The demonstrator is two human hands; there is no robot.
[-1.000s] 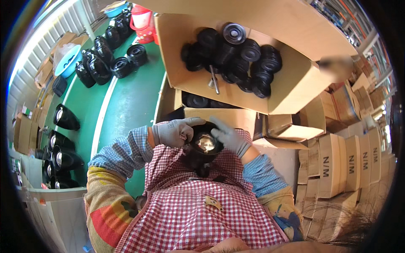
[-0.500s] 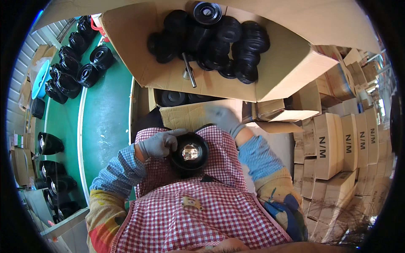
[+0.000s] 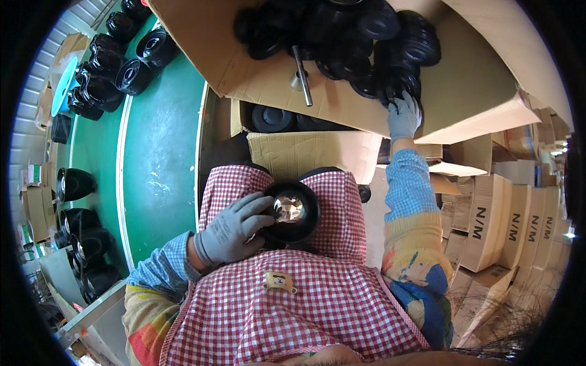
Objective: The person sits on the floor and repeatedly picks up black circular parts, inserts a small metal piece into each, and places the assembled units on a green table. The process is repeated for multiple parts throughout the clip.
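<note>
A round black pot (image 3: 310,221) with a shiny metallic inside rests on my lap, its opening facing up. My left hand (image 3: 234,230), in a grey glove, lies on its left side with the fingers over the rim. My right hand (image 3: 404,119), also gloved, reaches into a large cardboard box at the upper right. Its fingers are stretched and slightly apart against a black round lid (image 3: 397,82) at the near end of a heap; whether they grip it is unclear. Several more black round lids (image 3: 378,25) are piled in that box.
The big cardboard box (image 3: 256,82) also contains a metal rod (image 3: 301,76). Below it, a smaller carton (image 3: 311,149) holds black round parts. To the left is a green worktable (image 3: 160,131) carrying several black pots (image 3: 101,85). Stacked cartons (image 3: 488,219) stand at the right.
My right hand has moved from above my lap, up and right, to the lids in the box. My left fingers have shifted lower on the pot's left side. The head view has shifted.
</note>
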